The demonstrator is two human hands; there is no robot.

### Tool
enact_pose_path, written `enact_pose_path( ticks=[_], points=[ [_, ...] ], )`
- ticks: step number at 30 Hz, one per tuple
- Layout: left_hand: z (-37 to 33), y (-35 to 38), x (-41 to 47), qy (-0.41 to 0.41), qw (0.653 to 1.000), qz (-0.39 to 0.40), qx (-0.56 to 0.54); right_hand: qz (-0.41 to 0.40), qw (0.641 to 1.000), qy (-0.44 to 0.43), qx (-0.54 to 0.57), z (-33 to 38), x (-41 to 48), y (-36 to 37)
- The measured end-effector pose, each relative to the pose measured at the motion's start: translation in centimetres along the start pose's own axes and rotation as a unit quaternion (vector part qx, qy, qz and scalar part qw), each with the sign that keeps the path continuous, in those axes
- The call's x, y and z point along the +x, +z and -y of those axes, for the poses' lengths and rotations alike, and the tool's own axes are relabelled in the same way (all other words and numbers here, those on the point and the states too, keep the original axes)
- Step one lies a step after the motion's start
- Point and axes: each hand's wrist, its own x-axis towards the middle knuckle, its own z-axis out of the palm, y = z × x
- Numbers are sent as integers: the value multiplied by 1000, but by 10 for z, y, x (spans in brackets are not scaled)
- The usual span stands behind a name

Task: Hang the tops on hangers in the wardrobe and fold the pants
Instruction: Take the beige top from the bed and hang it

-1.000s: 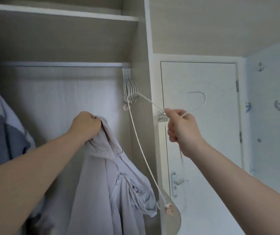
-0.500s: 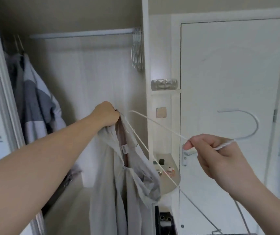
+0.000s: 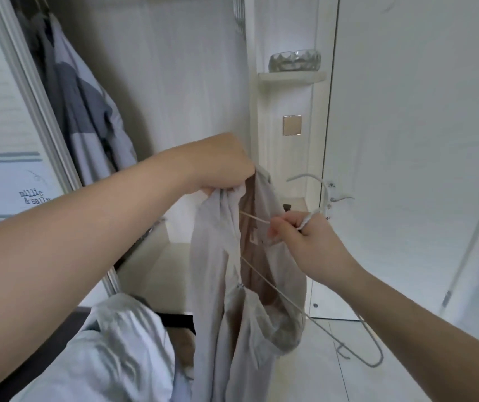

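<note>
Both hands busy: our right hand (image 3: 299, 236) pinches the wire hanger (image 3: 276, 291) at its neck, left hand (image 3: 220, 166) grips the beige top (image 3: 226, 285) by the collar, before the wardrobe. Hangering step; next, seat the other shoulder.

A plain white panel door (image 3: 406, 140) stands right of a small white corner shelf (image 3: 292, 76); pale tiled floor (image 3: 334, 358) lies below it.
</note>
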Motion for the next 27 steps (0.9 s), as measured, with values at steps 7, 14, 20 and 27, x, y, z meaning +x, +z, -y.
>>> enact_pose_path(
  ticks=[7, 14, 20, 27],
  points=[
    [-16, 22, -51, 186, 975, 115, -45, -25, 969, 9, 244, -15, -22, -12],
    [20, 45, -68, 327, 920, -91, 197, -19, 955, 43, 292, -25, -34, -48],
    [-1, 89, -96, 272, 949, -29, 157, 15, 968, 31, 250, -16, -42, -36],
    [7, 134, -113, 241, 966, -29, 86, 36, 976, 47, 208, -27, -59, -14]
  ],
)
